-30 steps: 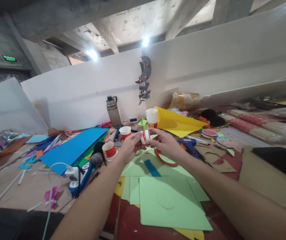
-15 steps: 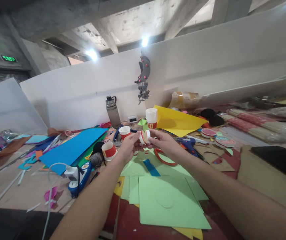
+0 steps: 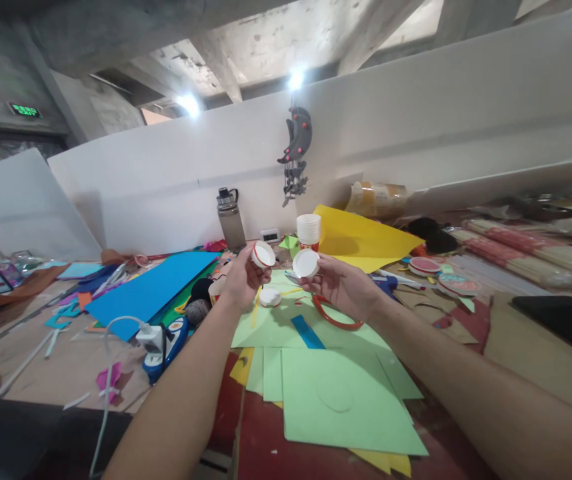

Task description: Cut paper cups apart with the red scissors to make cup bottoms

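My left hand (image 3: 245, 279) is closed on a short cut paper cup (image 3: 264, 254), white inside with a red edge, its round opening tilted toward me. My right hand (image 3: 335, 280) pinches a white paper cup bottom (image 3: 307, 263), a shallow round piece facing me. The two pieces are apart, held above light green paper sheets (image 3: 351, 393). Below and between the hands lies another small white round piece (image 3: 269, 297). Behind the right hand's piece stands a stack of paper cups (image 3: 309, 229). A red and white paper cup (image 3: 215, 291) is mostly hidden behind my left hand.
A red-orange tape ring (image 3: 339, 323) and a blue strip (image 3: 307, 332) lie on the green sheets. Around them are yellow paper (image 3: 366, 237), blue paper (image 3: 151, 287), a power strip (image 3: 166, 353), a grey bottle (image 3: 231, 223) and a glue gun (image 3: 387, 285).
My hands have moved apart; earlier both were together on one small cut cup. Now each holds a separate round piece, and the left hand covers more of the cups behind it.
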